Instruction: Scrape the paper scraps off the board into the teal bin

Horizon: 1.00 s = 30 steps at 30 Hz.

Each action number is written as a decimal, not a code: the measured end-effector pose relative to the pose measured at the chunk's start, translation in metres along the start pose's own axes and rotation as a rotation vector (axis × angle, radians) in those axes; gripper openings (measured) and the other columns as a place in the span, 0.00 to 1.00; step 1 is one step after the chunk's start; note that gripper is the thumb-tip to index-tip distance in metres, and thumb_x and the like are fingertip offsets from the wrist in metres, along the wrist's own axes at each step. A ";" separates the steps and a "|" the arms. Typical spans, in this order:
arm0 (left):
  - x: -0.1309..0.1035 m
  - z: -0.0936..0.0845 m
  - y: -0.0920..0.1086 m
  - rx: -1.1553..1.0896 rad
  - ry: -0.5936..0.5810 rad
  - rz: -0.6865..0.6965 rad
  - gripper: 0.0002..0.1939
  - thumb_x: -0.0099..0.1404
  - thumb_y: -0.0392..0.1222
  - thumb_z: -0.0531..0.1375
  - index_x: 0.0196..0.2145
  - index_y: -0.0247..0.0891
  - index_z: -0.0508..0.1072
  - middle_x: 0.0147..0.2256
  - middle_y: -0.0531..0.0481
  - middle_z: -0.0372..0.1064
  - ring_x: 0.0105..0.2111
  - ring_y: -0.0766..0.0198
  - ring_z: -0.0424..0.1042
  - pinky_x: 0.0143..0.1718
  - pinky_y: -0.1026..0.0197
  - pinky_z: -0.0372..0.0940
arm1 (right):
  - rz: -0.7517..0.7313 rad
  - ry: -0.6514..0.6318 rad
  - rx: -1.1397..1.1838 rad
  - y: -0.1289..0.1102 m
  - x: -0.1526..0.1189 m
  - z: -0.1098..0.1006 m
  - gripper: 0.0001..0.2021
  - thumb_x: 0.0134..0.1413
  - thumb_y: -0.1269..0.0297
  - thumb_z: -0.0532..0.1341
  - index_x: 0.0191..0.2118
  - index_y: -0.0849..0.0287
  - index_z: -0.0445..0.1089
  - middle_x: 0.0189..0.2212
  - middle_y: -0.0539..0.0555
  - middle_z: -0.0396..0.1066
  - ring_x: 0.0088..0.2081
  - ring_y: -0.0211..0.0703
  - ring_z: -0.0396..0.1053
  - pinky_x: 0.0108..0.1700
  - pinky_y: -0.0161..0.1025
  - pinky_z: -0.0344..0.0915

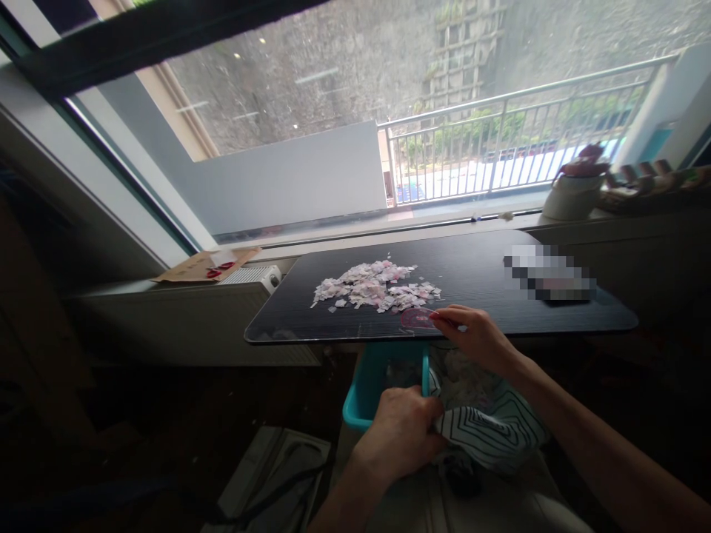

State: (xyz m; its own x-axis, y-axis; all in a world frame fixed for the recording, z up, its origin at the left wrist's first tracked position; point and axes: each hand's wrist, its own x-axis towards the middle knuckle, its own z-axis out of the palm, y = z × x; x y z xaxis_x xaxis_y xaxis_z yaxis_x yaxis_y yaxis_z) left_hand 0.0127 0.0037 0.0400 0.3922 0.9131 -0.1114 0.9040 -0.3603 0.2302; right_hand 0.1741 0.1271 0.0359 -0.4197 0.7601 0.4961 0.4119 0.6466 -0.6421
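Note:
On the black table (472, 259) lies a loose heap of small white and pinkish paper scraps (372, 285). My right hand (472, 333) pinches a flat, see-through pink oval piece (418, 318) at the table's front edge, just in front of the heap. Below the edge, my left hand (397, 426) is closed at the rim of a teal plastic bin (358, 403). Its fingers also grip the edge of a white cloth bag with black stripes (486, 433), beside the bin. Pale scraps show dimly inside the bag. The bin's inside is dark and partly hidden.
A blurred-out item (549, 274) lies at the table's right. Brown paper with red-handled scissors (214, 272) rests on the left sill, near a white radiator (258, 277). A pale pot (575, 194) stands at right by the window. A pale box (278, 474) is at lower left.

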 end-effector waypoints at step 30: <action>0.013 0.001 -0.027 0.077 -0.093 -0.157 0.07 0.59 0.45 0.58 0.33 0.43 0.74 0.33 0.50 0.69 0.34 0.57 0.71 0.34 0.62 0.61 | 0.313 0.173 0.026 0.042 0.010 -0.027 0.12 0.47 0.59 0.60 0.34 0.59 0.77 0.30 0.53 0.77 0.33 0.44 0.73 0.37 0.38 0.67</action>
State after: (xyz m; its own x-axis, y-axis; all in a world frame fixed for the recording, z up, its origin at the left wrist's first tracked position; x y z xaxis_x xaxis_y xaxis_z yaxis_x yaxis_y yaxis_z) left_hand -0.0063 0.0251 0.0316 0.2565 0.9389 -0.2294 0.9641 -0.2319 0.1291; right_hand 0.2088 0.1638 0.0297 -0.1325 0.9223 0.3630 0.4775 0.3804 -0.7920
